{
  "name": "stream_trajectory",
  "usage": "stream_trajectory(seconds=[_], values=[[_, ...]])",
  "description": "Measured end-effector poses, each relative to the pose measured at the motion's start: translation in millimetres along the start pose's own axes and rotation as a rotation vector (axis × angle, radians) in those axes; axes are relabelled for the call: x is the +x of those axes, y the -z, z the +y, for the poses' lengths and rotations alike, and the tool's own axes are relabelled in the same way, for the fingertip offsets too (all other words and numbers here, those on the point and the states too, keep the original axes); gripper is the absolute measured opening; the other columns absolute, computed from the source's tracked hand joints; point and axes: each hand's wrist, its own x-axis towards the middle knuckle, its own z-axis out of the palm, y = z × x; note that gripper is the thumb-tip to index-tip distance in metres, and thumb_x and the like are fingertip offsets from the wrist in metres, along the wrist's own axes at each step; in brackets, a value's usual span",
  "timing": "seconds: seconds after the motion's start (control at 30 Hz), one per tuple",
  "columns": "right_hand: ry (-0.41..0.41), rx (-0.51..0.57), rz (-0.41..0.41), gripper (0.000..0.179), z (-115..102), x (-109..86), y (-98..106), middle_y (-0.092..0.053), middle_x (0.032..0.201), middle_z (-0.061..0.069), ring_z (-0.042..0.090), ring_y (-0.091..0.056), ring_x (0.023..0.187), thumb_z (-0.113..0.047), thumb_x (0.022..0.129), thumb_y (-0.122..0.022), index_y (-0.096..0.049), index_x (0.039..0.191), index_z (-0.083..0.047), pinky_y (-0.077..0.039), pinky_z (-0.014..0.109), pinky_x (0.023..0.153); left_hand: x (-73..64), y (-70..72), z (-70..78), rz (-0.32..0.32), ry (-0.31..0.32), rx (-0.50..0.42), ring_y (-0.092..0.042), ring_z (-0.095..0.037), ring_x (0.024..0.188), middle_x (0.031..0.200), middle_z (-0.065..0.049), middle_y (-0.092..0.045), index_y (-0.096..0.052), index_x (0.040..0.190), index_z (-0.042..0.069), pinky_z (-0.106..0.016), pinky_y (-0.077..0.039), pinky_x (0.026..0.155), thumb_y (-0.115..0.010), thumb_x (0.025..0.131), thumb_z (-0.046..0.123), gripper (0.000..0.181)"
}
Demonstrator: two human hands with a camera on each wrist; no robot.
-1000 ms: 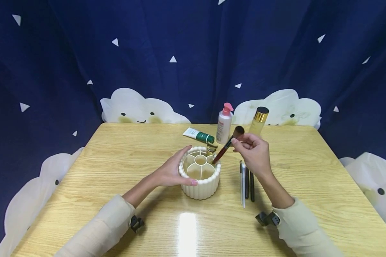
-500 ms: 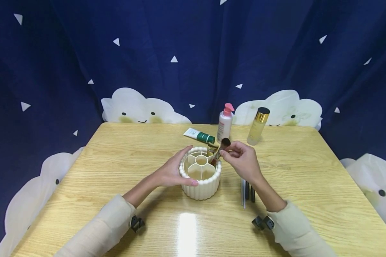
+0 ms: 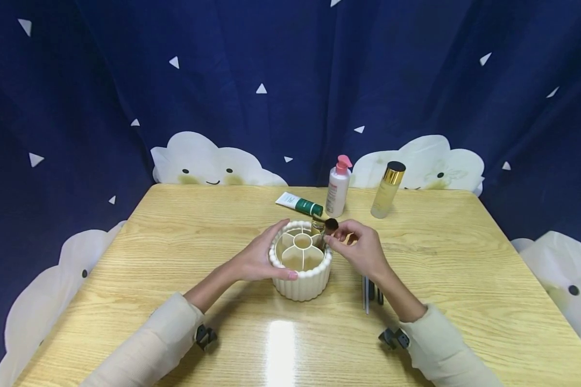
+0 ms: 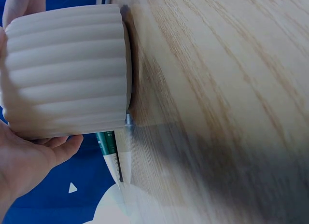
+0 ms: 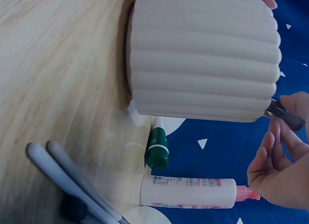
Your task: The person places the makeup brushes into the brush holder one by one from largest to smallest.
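Observation:
A cream ribbed holder (image 3: 302, 287) with a beaded rim and several inner compartments stands upright on the table. My left hand (image 3: 259, 260) grips its left side, thumb at the front and fingers round the back. At the right of the rim, my right hand (image 3: 360, 250) pinches a makeup brush (image 5: 288, 117) between thumb and fingers. The brush's dark bristles point up and its handle is down inside a right-hand compartment, mostly hidden. A gold-coloured item (image 3: 317, 224) sits in the compartment beside it.
Behind the holder lies a green and white tube (image 3: 300, 204). A pink-topped pump bottle (image 3: 338, 193) and a gold-capped bottle (image 3: 387, 191) stand at the back right. Several slim brushes (image 3: 366, 295) lie on the table (image 3: 213, 220), partly under my right forearm.
My right hand has moved left and lowered the makeup brush into the holder, so that only its upper end shows. My left hand stays on the holder.

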Motion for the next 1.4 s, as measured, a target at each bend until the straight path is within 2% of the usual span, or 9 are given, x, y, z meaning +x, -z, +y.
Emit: stream_trajectory(seconds=[0.33, 0.63, 0.87, 1.03, 1.23, 1.4], values=[[-0.001, -0.044, -0.093, 0.014, 1.7, -2.1, -2.4, -0.060, 0.077, 0.003, 0.014, -0.053, 0.073, -0.016, 0.076, -0.077, -0.065, 0.079, -0.008, -0.047, 0.021, 0.061, -0.5, -0.9, -0.3, -0.002, 0.004, -0.021, -0.041, -0.028, 0.132, 0.148, -0.011, -0.036, -0.015, 0.152, 0.025, -0.052, -0.037, 0.109, -0.088, 0.059, 0.040, 0.119], [-0.006, -0.029, -0.157, 0.015, 0.8, -2.0, 1.7, -0.062, 0.079, 0.003, 0.016, -0.055, 0.074, -0.016, 0.078, -0.076, -0.072, 0.090, -0.007, -0.048, 0.019, 0.061, -0.4, -1.3, -1.7, -0.004, -0.002, -0.022, -0.041, -0.029, 0.132, 0.147, -0.012, -0.036, -0.016, 0.152, 0.024, -0.053, -0.036, 0.109, -0.088, 0.059, 0.039, 0.119], [0.001, -0.015, -0.155, 0.014, 4.9, -3.1, 9.6, -0.062, 0.079, 0.003, 0.009, -0.052, 0.073, -0.018, 0.081, -0.074, -0.073, 0.091, -0.008, -0.048, 0.019, 0.061, -1.3, -1.0, -1.6, 0.000, -0.018, -0.013, -0.040, -0.032, 0.133, 0.148, -0.014, -0.035, -0.016, 0.152, 0.023, -0.056, -0.035, 0.109, -0.088, 0.059, 0.039, 0.119], [-0.003, -0.049, -0.144, 0.014, 11.1, -3.6, 17.3, -0.063, 0.079, 0.004, 0.006, -0.053, 0.071, -0.016, 0.082, -0.073, -0.073, 0.093, -0.007, -0.048, 0.018, 0.061, -1.6, -1.3, -1.0, 0.001, -0.011, 0.005, -0.038, -0.033, 0.134, 0.149, -0.015, -0.033, -0.015, 0.152, 0.022, -0.057, -0.033, 0.109, -0.088, 0.060, 0.040, 0.119], [-0.063, -0.136, -0.150, 0.017, 25.5, -2.3, 31.0, -0.067, 0.083, 0.004, 0.006, -0.056, 0.073, -0.017, 0.084, -0.071, -0.071, 0.097, -0.005, -0.050, 0.019, 0.064, -1.0, -0.9, -1.1, -0.007, -0.010, 0.021, -0.038, -0.033, 0.135, 0.150, -0.015, -0.033, -0.014, 0.153, 0.022, -0.057, -0.032, 0.110, -0.087, 0.060, 0.042, 0.119], [-0.120, -0.168, -0.159, 0.023, 40.5, -0.6, 45.9, -0.068, 0.085, 0.007, 0.008, -0.058, 0.075, -0.019, 0.086, -0.069, -0.070, 0.100, -0.001, -0.051, 0.019, 0.066, -2.6, 3.8, -0.2, -0.031, -0.019, 0.050, -0.030, -0.034, 0.141, 0.155, -0.013, -0.025, -0.012, 0.153, 0.022, -0.060, -0.028, 0.111, -0.084, 0.064, 0.046, 0.118]])
